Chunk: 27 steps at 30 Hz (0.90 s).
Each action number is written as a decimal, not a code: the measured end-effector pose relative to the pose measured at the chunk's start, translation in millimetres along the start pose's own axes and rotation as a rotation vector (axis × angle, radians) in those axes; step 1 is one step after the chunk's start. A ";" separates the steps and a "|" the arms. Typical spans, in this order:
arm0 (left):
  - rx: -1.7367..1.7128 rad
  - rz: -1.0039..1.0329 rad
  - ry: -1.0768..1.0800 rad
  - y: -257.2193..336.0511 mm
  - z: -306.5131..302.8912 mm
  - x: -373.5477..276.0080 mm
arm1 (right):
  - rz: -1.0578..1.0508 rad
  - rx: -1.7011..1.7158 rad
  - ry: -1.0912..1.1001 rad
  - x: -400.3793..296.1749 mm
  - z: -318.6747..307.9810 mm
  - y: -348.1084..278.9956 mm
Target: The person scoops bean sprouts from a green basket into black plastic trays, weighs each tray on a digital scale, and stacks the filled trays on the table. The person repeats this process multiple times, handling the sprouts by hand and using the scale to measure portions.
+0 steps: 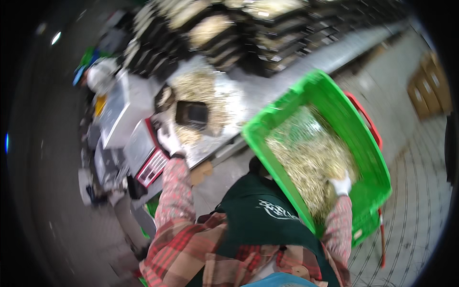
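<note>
My right hand, in a white glove, reaches into a large green plastic crate of pale sprouts, probably bean sprouts. Its fingers meet a clump of them, and blur hides whether they grip it. On the metal table, my left hand, also white-gloved, is beside a red-framed scale. Its thumb and fingers look apart, with nothing seen between them. Just right of it sits a black plastic tray, with loose sprouts heaped around it. Clear plastic film lies over part of the crate's load.
Tall stacks of sprout-filled black trays line the back of the metal table. A white box-like machine stands beyond the scale. A co-worker in a white head covering is at far left. Cardboard boxes stand at right.
</note>
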<state>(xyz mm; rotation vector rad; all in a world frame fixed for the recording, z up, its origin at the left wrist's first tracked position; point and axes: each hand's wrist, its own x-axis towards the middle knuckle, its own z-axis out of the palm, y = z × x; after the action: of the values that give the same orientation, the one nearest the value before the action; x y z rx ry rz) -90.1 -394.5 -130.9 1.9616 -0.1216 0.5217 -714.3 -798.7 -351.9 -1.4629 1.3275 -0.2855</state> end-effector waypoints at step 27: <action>0.253 0.594 -0.306 30.3 -150.7 112.7 | -1.351 -1.069 -0.246 -258.9 530.3 -579.7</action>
<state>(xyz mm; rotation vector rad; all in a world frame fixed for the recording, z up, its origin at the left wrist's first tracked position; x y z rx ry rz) -44.1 -257.9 -6.1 2.2377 -0.8881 0.6331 -80.4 -427.0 28.2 -3.0357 -0.0225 -0.2133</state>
